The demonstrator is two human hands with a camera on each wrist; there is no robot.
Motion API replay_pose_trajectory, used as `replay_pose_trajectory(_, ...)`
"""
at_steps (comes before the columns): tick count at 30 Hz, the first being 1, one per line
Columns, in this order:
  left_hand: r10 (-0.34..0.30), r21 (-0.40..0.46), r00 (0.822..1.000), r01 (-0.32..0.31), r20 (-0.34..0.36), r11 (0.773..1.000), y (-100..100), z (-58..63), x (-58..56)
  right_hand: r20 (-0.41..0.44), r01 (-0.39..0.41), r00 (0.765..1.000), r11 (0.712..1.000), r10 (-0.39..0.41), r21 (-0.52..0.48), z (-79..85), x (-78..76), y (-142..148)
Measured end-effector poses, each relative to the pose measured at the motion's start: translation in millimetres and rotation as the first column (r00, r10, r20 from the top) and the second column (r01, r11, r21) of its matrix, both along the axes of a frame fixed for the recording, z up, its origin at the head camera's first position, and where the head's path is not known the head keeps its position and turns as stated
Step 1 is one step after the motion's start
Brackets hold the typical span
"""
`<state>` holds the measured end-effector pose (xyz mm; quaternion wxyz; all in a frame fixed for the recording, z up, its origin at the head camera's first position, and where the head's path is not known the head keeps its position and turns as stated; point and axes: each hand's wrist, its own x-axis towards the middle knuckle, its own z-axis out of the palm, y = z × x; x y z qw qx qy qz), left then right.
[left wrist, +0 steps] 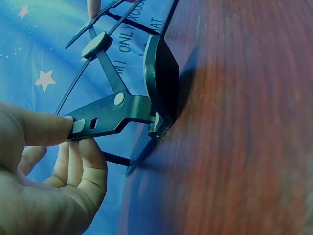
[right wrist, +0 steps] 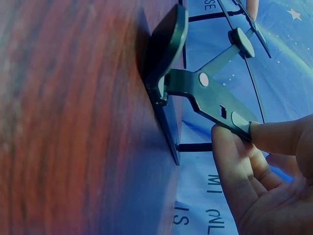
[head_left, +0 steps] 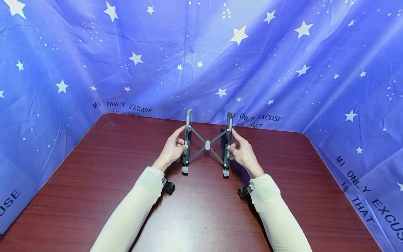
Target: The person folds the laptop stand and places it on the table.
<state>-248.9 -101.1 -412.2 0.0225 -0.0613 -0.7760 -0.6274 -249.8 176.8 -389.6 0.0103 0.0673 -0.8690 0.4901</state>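
A dark folding laptop stand point(head_left: 207, 145) stands unfolded on the table, its two long side arms joined by crossed bars with a grey oval hub in the middle. My left hand point(head_left: 172, 147) pinches the left arm between thumb and fingers. On the other side, my right hand point(head_left: 243, 149) pinches the right arm in the same way. The left wrist view shows the thumb on top of the arm point(left wrist: 107, 115) near a grey pad, fingers below. In the right wrist view the front lip point(right wrist: 168, 44) of the stand rests by the tabletop.
The reddish-brown wooden table point(head_left: 201, 217) has a back edge just behind the stand. A blue curtain point(head_left: 176, 45) with white stars and printed words hangs around the back and sides. Small black wrist cameras point(head_left: 169, 187) are strapped over the pale sleeves.
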Motion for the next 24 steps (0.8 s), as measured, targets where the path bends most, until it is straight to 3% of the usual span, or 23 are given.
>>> replay_pose_trajectory(24,0.006,-0.005,1.000,-0.006,0.004,1.000,-0.4,-1.3,-0.2,-0.016,0.013,1.000,1.000,-0.012,0.016,-0.4,-0.9,-10.4)
